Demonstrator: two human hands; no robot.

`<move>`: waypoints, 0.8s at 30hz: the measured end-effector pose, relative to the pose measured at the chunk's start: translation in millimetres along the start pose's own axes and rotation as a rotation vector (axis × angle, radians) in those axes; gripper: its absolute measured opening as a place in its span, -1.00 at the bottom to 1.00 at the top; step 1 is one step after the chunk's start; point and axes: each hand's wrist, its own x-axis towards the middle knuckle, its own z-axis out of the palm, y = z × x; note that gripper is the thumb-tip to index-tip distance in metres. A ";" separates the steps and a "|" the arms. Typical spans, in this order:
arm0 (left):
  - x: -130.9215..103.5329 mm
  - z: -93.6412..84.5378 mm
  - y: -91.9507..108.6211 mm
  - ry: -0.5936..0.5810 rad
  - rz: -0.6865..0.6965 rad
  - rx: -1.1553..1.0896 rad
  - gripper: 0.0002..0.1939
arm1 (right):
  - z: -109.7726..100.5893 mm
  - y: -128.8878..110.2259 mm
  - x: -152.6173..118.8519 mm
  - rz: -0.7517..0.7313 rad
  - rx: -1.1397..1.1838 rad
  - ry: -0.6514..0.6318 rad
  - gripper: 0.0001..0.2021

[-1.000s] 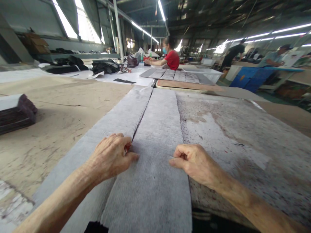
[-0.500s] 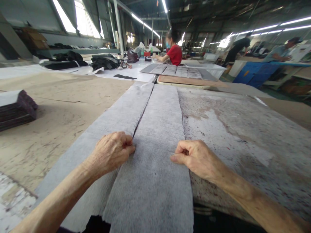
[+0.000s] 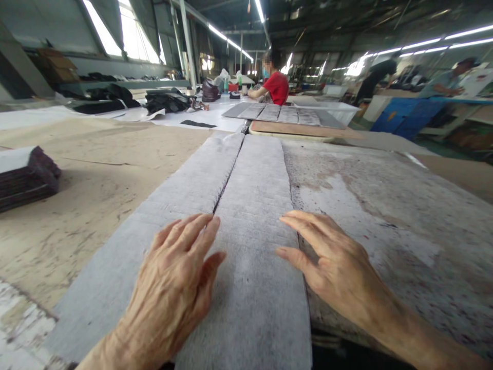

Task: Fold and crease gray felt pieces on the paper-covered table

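Right now both hands lie flat with fingers spread on two long grey felt strips. His left hand (image 3: 175, 288) presses across the seam between the left strip (image 3: 154, 226) and the right strip (image 3: 254, 216); the right hand (image 3: 331, 262) rests over that strip's outer edge, on the stained worktable (image 3: 385, 205).

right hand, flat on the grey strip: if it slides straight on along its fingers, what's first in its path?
The right hand likely meets only more grey felt strip; its way looks free to the far end.
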 end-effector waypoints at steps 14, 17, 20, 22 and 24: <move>-14.1 8.7 17.4 -0.283 0.061 -0.079 -0.25 | 12.6 -2.1 -11.7 -0.178 -0.087 -0.417 -0.36; -20.9 -10.4 2.0 -0.203 -0.027 -0.035 -0.29 | 5.2 3.1 -7.4 -0.128 -0.053 -0.365 -0.38; -39.0 -21.9 -15.3 -0.111 -0.151 0.045 -0.38 | -1.1 6.3 -2.6 -0.118 -0.022 -0.305 -0.41; -52.7 -21.5 -20.7 -0.106 -0.180 0.083 -0.39 | -1.4 3.7 1.4 -0.144 0.003 -0.294 -0.44; -63.2 -16.1 -19.7 -0.127 -0.182 0.113 -0.38 | 1.5 -3.0 6.2 -0.196 0.032 -0.302 -0.45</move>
